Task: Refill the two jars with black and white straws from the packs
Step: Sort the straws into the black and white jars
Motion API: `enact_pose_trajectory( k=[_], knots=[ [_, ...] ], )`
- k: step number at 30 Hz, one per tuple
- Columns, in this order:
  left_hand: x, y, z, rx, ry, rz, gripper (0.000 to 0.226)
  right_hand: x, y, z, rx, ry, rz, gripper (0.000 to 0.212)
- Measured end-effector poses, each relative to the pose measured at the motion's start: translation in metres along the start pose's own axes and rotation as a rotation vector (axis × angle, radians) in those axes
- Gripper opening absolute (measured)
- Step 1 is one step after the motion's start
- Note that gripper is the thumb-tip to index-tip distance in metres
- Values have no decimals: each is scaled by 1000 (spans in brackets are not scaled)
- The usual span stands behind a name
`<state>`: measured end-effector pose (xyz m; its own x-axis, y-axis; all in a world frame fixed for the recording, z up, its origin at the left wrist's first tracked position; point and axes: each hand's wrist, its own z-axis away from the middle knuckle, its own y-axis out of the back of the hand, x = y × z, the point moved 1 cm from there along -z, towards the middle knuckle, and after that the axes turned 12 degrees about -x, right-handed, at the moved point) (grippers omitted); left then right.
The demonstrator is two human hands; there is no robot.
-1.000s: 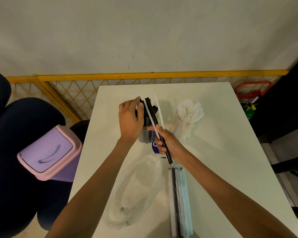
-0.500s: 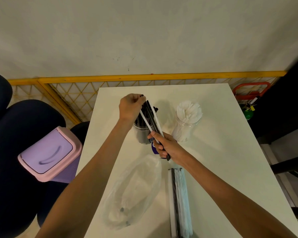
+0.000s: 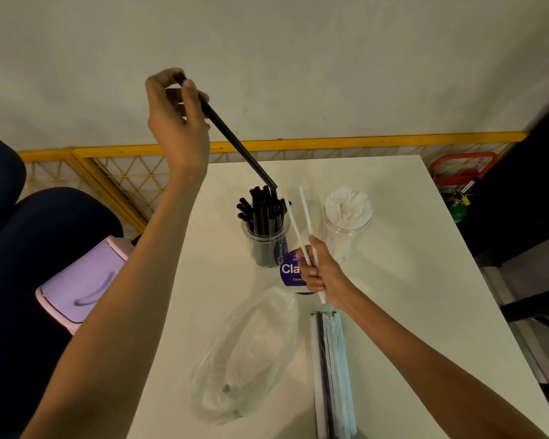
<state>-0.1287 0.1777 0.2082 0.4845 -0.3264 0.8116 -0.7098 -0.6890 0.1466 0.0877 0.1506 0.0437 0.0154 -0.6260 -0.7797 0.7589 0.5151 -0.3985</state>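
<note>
The left hand [image 3: 175, 122], pinching the thin black plastic straw [image 3: 232, 137] high, may miss the crowded clear jar [image 3: 265, 239]; the right hand [image 3: 320, 274] grips two thin white straws [image 3: 302, 217].

Two jars stand side by side on the far half of the worktop [image 3: 393, 280], close but apart. The left jar [image 3: 267, 245] and the right jar [image 3: 346, 229] each hold a bunch of upright straws. Just in front of the left jar sits a labelled container [image 3: 290, 269], partly hidden by the right hand [image 3: 322, 274]. That hand holds two straws [image 3: 298, 223], which slant up between the jars. The left hand [image 3: 175, 122] is high above and to the left of the left jar. It holds one straw [image 3: 232, 137], whose lower end is at the tops of that jar's straws. Nearer the person, a bag [image 3: 248, 353] lies on the left and a pack of straws [image 3: 330, 375] lies lengthwise just to its right. A bin [image 3: 83, 280] stands off the worktop's left side, in front of a chair [image 3: 45, 223]. A railing [image 3: 108, 172] runs behind the worktop.
</note>
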Motion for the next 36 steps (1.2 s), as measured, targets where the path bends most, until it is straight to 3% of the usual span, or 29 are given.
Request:
enact_pose_trajectory(
  k=[7,17,20,26,32,36],
  knots=[
    [-6,-5,33,-138,-111,-147,23,-7,3,-3,3,66,-81,46],
    [-53,-25,94,-366,19,-366,30,-8,0,-8,3,85,-18,32],
    [-69,-28,113,-421,-11,-427,30,-9,-1,-10,2,79,-16,30],
    [-93,-30,131,-451,-67,-564,25,-9,-4,-11,-12,76,-1,30],
    [-114,-28,145,-525,-127,-787,33,-10,-6,-13,-40,81,-16,31],
    [-110,-29,144,-555,-101,-809,38,-9,-5,-11,-45,87,-7,32]
  ],
)
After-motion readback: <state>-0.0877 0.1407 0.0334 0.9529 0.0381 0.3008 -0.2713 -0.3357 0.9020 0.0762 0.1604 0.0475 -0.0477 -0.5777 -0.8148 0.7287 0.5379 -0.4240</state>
